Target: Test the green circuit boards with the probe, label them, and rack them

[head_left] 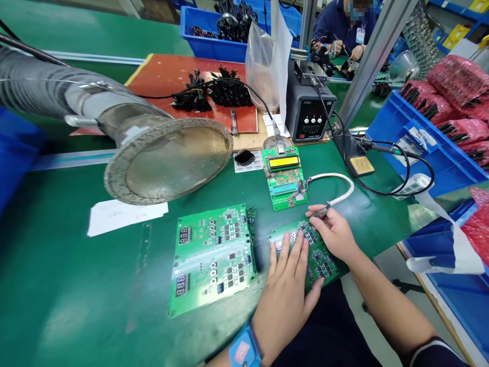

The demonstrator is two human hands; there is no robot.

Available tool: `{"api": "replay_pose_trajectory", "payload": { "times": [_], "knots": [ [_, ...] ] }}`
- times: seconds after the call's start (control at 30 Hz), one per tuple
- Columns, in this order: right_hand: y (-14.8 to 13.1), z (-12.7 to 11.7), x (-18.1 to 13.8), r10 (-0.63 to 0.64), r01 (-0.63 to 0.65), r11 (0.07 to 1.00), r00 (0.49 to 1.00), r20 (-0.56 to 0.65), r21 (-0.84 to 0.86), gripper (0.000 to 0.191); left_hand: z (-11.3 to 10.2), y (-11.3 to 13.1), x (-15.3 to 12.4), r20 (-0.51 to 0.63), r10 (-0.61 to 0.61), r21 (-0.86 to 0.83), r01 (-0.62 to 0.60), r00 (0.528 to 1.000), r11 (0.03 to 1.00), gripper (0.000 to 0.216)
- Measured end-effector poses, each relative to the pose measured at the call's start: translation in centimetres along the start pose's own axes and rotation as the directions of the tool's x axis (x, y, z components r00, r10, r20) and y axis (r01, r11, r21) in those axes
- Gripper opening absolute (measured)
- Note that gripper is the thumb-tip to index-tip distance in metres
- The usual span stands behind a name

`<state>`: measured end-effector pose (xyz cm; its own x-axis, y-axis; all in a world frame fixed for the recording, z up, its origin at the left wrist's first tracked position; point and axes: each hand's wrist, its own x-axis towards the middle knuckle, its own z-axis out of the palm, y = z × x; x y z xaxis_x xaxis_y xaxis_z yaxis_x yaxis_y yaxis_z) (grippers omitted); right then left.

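Note:
My left hand [288, 272] lies flat with fingers stretched over a green circuit board [319, 262] at the table's front edge. A blue band circles that wrist. My right hand [332, 229] grips a grey probe [320, 212] at the board's upper right; its tip is hard to make out. From the probe a white sleeved cable [344, 196] curves to a small green tester board [284, 178] with a lit yellow display [283, 162]. Left of my hands is a stack of green circuit boards [212, 260] with black digit displays.
A fume extraction hood [171, 160] hangs at the left over white paper [124, 216]. Behind the tester stand a soldering station [311, 109] and an iron in its holder [351, 153]. Blue bins [424, 142] flank the right edge. A co-worker [344, 30] sits across the bench.

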<state>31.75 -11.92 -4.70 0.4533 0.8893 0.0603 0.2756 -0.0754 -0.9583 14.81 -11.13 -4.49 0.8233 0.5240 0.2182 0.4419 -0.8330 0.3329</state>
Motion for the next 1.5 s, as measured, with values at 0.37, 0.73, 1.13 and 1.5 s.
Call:
{"api": "replay_pose_trajectory", "payload": {
  "times": [0.37,0.73,1.13,1.5],
  "knots": [
    [-0.53,0.00,0.16,-0.095,0.105,0.979,0.993,0.066,-0.177,0.018,0.26,-0.15,-0.31,-0.053,-0.001,-0.114,-0.005,0.999,0.993,0.044],
    [-0.17,0.33,0.11,-0.134,0.132,0.964,0.991,0.006,-0.231,0.016,-0.39,-0.72,-0.24,-0.041,0.039,-0.286,-0.049,0.998,0.957,0.014],
    [0.14,0.11,0.10,-0.123,0.124,0.970,0.992,0.016,-0.211,0.014,-0.05,-0.38,-0.22,-0.058,-0.029,-0.356,0.006,0.998,0.934,0.012],
    [0.32,0.02,0.11,-0.138,0.141,0.970,0.990,0.026,-0.198,0.015,-0.02,-0.45,-0.26,-0.040,0.005,-0.330,-0.018,0.999,0.944,0.005]
  ]
}}
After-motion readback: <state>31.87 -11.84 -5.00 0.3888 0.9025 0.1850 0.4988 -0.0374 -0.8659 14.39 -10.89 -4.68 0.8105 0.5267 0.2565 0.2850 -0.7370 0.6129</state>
